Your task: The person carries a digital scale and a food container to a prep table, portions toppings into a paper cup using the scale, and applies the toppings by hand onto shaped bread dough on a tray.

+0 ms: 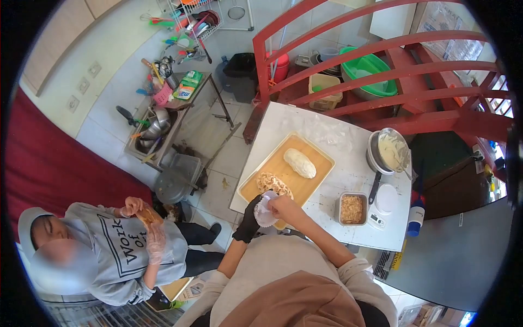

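Note:
My left hand (248, 222), in a black glove, grips a white frilly-edged paper liner (265, 213) at the near edge of the table. The bare fingers of my right hand (285, 209) are closed on the liner's right side. Just beyond both hands lies a wooden-coloured tray (312, 149) with a pale rim. On it rest a white-coated loaf (299, 163) and, closer to my hands, a loaf covered in brown flakes (274, 184). My hands partly hide the tray's near end.
On the table's right stand a metal tin of flaky topping (352, 209), a digital scale (385, 200) and a cream bowl (391, 150), with a dark-handled utensil (375, 188). Red railing (348, 76) borders the far side. A co-worker (128, 245) at left holds a brown baked piece.

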A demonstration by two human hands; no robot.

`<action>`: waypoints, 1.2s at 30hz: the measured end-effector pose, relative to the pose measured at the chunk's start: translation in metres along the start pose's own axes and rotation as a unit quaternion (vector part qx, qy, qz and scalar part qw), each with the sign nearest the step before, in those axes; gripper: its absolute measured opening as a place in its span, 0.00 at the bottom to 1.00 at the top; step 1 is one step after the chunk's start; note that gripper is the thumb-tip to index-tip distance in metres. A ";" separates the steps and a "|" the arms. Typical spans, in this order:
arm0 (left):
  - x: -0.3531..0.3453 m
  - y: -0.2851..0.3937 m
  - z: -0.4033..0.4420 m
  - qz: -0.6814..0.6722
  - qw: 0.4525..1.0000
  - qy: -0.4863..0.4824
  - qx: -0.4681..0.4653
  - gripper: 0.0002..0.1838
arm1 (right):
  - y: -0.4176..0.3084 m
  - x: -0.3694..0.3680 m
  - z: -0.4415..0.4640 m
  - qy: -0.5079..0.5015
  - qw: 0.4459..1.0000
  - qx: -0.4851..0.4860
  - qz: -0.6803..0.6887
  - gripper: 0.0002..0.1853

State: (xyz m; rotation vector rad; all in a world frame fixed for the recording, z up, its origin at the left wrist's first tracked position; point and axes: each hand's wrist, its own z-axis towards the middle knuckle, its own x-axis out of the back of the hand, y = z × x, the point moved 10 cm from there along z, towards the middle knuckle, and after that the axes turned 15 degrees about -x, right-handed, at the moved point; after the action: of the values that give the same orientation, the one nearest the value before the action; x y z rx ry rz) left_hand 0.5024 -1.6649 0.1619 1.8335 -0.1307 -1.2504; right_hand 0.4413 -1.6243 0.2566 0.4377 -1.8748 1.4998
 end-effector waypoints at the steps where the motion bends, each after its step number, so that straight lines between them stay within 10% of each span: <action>1: 0.006 0.004 0.002 0.101 0.994 -0.018 -0.046 0.17 | 0.002 -0.005 0.001 -0.015 1.000 -0.003 -0.019 0.07; 5: 0.015 0.006 0.009 0.266 0.955 -0.083 -0.103 0.17 | 0.003 -0.008 0.003 -0.014 0.999 0.008 -0.027 0.07; 7: -0.001 0.004 0.005 -0.007 1.000 -0.003 -0.012 0.18 | 0.005 0.000 0.003 0.011 0.999 0.012 0.027 0.07; 16: 0.047 -0.019 0.006 -0.119 0.987 0.105 0.014 0.19 | 0.049 0.066 0.016 0.067 0.976 -0.093 0.186 0.05; 36: 0.045 0.022 0.009 -0.064 0.989 0.117 -0.056 0.24 | 0.079 0.107 0.001 0.222 0.959 -0.111 0.140 0.06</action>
State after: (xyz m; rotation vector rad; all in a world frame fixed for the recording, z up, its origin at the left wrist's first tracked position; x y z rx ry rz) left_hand 0.5250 -1.7072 0.1457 1.8989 0.1859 -1.0949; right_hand 0.3150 -1.5871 0.2735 -0.2631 -1.7561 1.3953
